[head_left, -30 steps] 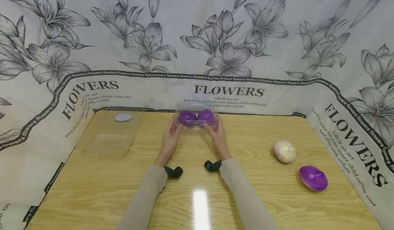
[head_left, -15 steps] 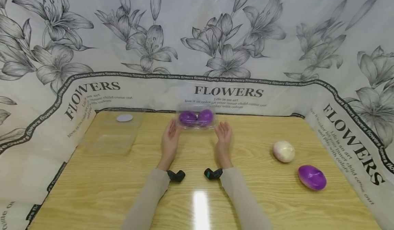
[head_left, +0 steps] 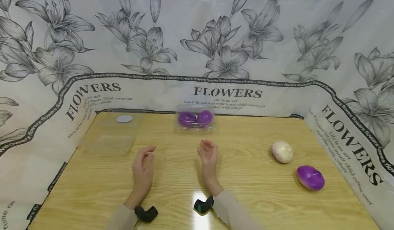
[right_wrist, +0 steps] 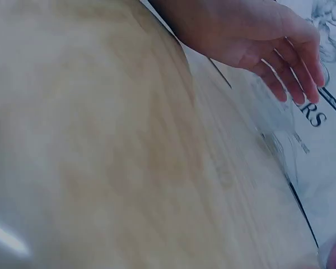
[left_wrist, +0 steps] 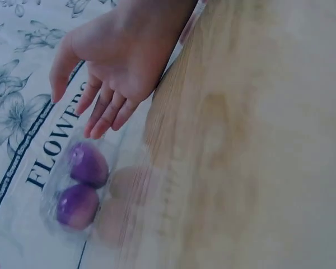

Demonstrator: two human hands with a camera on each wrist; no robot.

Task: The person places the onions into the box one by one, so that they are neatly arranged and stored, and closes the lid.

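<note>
At the back of the table stands a clear plastic box with two glossy purple round vegetables inside, perhaps onions. My left hand is in front and to the left of it, holding nothing, with fingers relaxed. Nearer the middle, my right hand is likewise free of any object, its fingers loosely bent. Neither hand touches the box. In the left wrist view the purple vegetables show beyond the fingers of the left hand. The right wrist view has the right hand with its fingers apart.
Another clear plastic container with a white oval label lies at the back left. On the right are a whitish round vegetable and a loose purple one. Flower-printed cloth borders the table.
Both hands have let go of the clear box and drawn back toward the body, the left hand also leftward. The box with the purple vegetables stays at the back.
</note>
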